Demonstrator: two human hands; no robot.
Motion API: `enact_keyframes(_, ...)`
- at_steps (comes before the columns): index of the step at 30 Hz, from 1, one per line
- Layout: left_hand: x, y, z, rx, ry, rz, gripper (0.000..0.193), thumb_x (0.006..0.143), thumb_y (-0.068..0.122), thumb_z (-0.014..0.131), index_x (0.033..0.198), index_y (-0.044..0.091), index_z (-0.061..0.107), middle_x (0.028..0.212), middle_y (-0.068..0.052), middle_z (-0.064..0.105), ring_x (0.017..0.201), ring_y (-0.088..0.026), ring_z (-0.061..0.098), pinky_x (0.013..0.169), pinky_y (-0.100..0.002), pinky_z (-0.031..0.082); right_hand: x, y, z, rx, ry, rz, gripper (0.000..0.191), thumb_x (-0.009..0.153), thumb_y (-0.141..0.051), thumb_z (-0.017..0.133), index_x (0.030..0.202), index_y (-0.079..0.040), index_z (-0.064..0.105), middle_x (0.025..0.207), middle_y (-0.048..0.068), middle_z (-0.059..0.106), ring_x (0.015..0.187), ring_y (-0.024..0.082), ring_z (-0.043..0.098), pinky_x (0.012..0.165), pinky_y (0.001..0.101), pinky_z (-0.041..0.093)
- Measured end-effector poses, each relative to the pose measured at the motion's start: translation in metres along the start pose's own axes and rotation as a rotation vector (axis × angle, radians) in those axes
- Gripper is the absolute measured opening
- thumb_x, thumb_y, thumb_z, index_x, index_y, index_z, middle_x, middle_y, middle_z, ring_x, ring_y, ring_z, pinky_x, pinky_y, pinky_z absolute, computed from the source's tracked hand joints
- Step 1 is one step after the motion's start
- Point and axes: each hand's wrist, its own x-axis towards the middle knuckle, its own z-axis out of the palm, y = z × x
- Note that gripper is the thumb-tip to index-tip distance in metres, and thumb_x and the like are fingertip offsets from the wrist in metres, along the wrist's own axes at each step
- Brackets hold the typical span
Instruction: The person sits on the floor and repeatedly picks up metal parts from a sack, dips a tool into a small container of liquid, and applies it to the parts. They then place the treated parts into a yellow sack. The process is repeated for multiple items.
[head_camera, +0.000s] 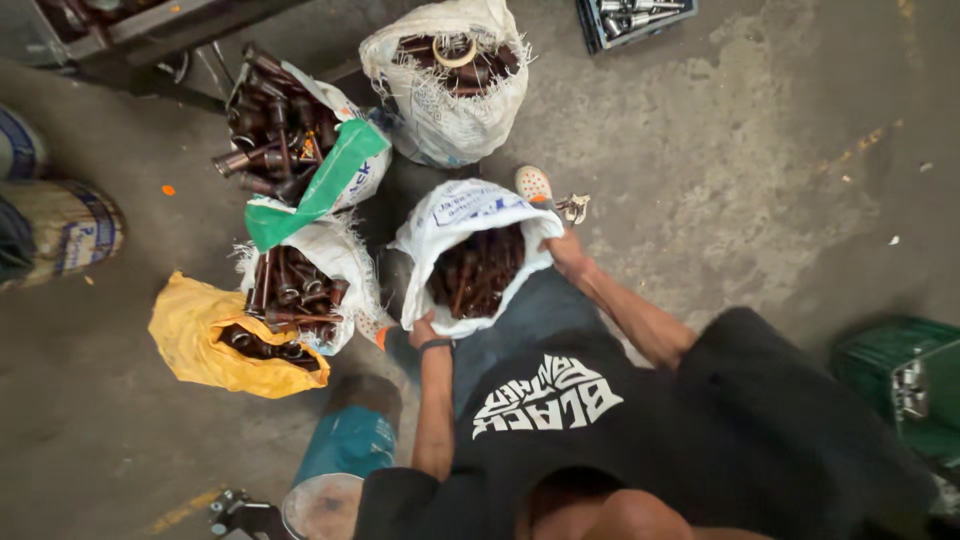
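Grey concrete floor (720, 150), stained and scuffed, seen from above w/ faint yellow paint marks. Landmark: white woven sack (470, 215) w/ blue print, centre, mouth open, full of rusty brown metal rods (478, 270). Left hand (424, 330), dark wristband, fingers closed on the sack's near rim; right hand (566, 250) grips the rim on the sack's right side. Above the landmark, a 2nd white sack (440, 110) of similar parts. To its upper left, a sack w/ a green flap (320, 180); directly left, another white sack (330, 265); further left, a yellow sack (195, 335), all holding rusty pieces. Far right of the landmark, a green crate (900, 375). Top right, a dark blue crate (590, 25) of silver parts. Below-left, a blue drum (345, 445).
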Motion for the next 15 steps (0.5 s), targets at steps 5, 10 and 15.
enact_keyframes(5,-0.017,0.012,0.010,-0.102,0.042,-0.100,0.024,0.062,-0.008,0.051,0.085,-0.012,0.049,0.086,-0.017,0.052,0.070,-0.030,0.055,0.060,-0.046,0.046,0.016,-0.049,0.038,-0.163,-0.107,-0.146,0.025,0.055,0.007,0.053,0.079,0.002,0.056,0.069,0.006,0.056,0.060,0.017,0.052,0.049,0.0291,0.044)
enact_keyframes(10,-0.004,0.012,0.019,-0.386,-0.130,0.098,0.021,0.065,-0.005,0.052,0.085,-0.005,0.049,0.086,-0.014,0.052,0.072,-0.027,0.054,0.064,-0.043,0.045,0.029,-0.082,0.079,-0.075,-0.389,-0.180,0.019,0.061,0.004,0.055,0.080,0.003,0.057,0.070,0.007,0.055,0.060,0.017,0.052,0.051,0.0290,0.043)
enact_keyframes(15,0.004,0.024,0.044,-0.485,-0.174,0.074,0.026,0.059,-0.003,0.053,0.084,-0.007,0.052,0.085,-0.016,0.054,0.074,-0.030,0.054,0.066,-0.044,0.046,0.033,-0.101,0.087,-0.158,-0.419,-0.191,0.028,0.059,0.003,0.055,0.087,0.000,0.056,0.077,0.003,0.058,0.069,0.015,0.055,0.060,0.0266,0.045)
